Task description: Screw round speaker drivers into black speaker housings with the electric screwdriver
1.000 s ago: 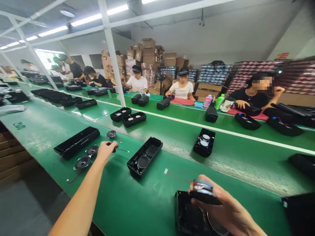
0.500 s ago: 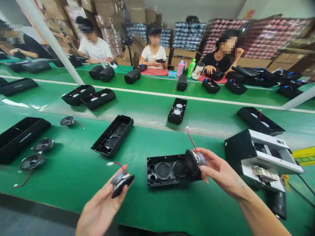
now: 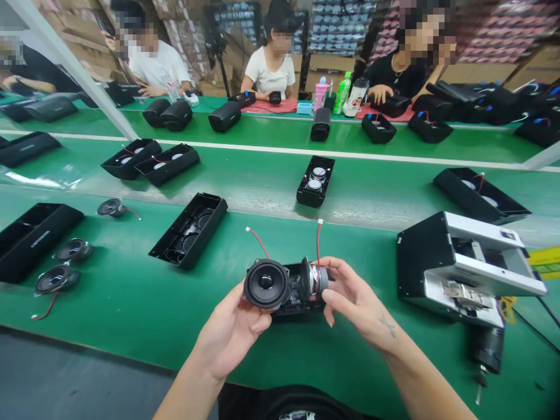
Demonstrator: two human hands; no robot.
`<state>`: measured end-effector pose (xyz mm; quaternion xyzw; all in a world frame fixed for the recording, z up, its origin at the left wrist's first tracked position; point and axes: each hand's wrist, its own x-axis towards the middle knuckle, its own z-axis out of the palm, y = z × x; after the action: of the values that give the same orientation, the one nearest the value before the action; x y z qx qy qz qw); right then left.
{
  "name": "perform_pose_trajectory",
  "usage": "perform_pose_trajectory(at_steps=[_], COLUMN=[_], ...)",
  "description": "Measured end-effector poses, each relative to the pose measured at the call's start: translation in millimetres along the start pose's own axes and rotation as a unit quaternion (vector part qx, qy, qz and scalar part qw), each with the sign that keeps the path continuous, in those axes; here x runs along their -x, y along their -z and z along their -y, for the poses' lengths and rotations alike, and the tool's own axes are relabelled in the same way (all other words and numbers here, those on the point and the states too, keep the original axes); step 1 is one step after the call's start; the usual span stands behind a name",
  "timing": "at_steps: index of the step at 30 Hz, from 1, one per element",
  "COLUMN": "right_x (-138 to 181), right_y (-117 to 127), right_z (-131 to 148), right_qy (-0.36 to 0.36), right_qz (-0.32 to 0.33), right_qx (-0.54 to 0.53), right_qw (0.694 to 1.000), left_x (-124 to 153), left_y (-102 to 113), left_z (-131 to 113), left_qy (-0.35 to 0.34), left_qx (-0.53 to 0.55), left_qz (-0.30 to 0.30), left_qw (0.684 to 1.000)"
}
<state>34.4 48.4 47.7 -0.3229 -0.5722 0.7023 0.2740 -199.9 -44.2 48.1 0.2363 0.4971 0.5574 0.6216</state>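
My left hand (image 3: 230,329) is closed round a round black speaker driver (image 3: 266,283) with a red wire, its cone facing me. My right hand (image 3: 356,300) grips a second speaker driver (image 3: 311,279), seen edge-on, with a red wire standing up from it. Both drivers are held close together just above a black speaker housing (image 3: 294,303) that lies on the green bench (image 3: 131,303), mostly hidden behind them.
An empty black housing (image 3: 189,230) lies to the left, with loose drivers (image 3: 56,279) and a long black shell (image 3: 32,239) further left. A black and white machine (image 3: 459,265) stands at the right. Housings ride the green conveyor (image 3: 262,186). Several people work across it.
My view dropped from the far left to the bench in front. My left hand took a driver from the left and carried it in to meet the one in my right hand.
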Motion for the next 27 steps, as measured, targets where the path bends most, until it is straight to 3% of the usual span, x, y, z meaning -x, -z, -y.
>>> perform_pose_trajectory(at_steps=[4,6,8,11,15,19,23,27], right_x=[2,4,4,2,-5,-10,-14,-19], right_y=[11,18,24,26,23,26,30,26], right_z=[2,4,6,8,3,-3,-1,0], right_qy=[-0.012,-0.024,0.004,0.071,0.078,0.089,0.099,0.107], right_qz=[-0.008,-0.022,-0.037,-0.046,-0.023,0.013,0.045,0.058], right_qx=[0.005,0.076,0.215,0.388,0.484,0.564,0.614,0.642], right_qw=[1.000,0.997,0.976,0.918,0.871,0.821,0.782,0.757], left_x=[-2,-4,-5,-8,-12,-16,-22,-30], left_y=[10,14,15,8,-6,-14,-14,-8], left_z=[-6,-12,-18,-23,-20,-9,-6,-8], left_qy=[0.001,-0.008,-0.026,-0.066,-0.112,-0.145,-0.170,-0.191], left_qx=[-0.085,-0.158,-0.254,-0.416,-0.585,-0.684,-0.734,-0.749], left_qz=[0.022,0.034,0.036,0.033,0.021,0.004,0.046,0.103], left_qw=[0.996,0.987,0.966,0.906,0.803,0.714,0.656,0.626])
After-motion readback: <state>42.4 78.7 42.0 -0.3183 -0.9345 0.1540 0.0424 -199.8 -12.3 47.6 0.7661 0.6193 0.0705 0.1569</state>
